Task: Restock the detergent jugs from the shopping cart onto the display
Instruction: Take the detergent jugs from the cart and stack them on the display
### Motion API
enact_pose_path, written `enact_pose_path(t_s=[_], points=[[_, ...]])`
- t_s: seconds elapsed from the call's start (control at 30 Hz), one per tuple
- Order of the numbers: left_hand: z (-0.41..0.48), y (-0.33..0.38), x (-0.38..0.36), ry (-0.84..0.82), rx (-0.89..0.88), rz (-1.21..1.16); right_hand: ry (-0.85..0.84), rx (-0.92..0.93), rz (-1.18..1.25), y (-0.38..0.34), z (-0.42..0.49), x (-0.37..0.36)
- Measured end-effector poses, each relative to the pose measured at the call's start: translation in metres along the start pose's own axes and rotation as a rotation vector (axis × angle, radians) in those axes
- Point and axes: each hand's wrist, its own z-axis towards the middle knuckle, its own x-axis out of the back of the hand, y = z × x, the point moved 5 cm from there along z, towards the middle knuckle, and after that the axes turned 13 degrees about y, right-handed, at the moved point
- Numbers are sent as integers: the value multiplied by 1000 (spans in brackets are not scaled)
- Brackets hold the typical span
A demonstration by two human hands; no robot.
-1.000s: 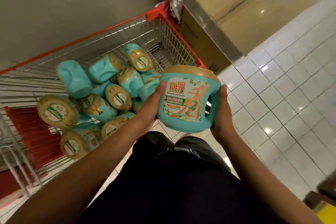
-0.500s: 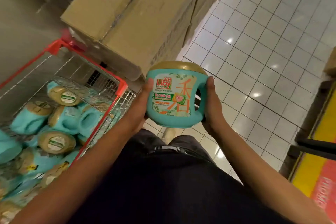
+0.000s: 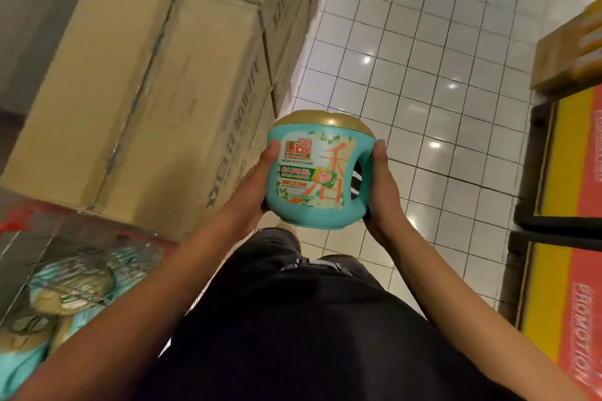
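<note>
Head view: you hold the detergent jug (image 3: 312, 172) upright just right of the cardboard boxes (image 3: 146, 91), your left grip (image 3: 257, 182) and right grip (image 3: 382, 192) clasping its sides. Nearer you than those boxes, the shopping cart (image 3: 19, 223) holds other jugs (image 3: 70, 290).

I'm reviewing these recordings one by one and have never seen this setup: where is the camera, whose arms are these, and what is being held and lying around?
There is no machine here: a person works with bare hands, and the camera sits on their head, looking down. The left hand and right hand grip a teal plastic detergent jug with a gold lid from either side, upright, above the white tiled floor. At lower left, blurred, more teal jugs lie in a wire shopping cart with a red rim. Beside it stand large brown cardboard boxes. At right is a yellow and red display base marked PROMOTION.
</note>
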Motion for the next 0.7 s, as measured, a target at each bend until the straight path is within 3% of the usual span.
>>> enact_pose_path(t_s=[0.37, 0.7], points=[[119, 115, -46, -105, -24, 51, 107, 16, 43, -107, 104, -22], [199, 178, -87, -14, -17, -21, -11, 28, -26, -182, 218, -37]])
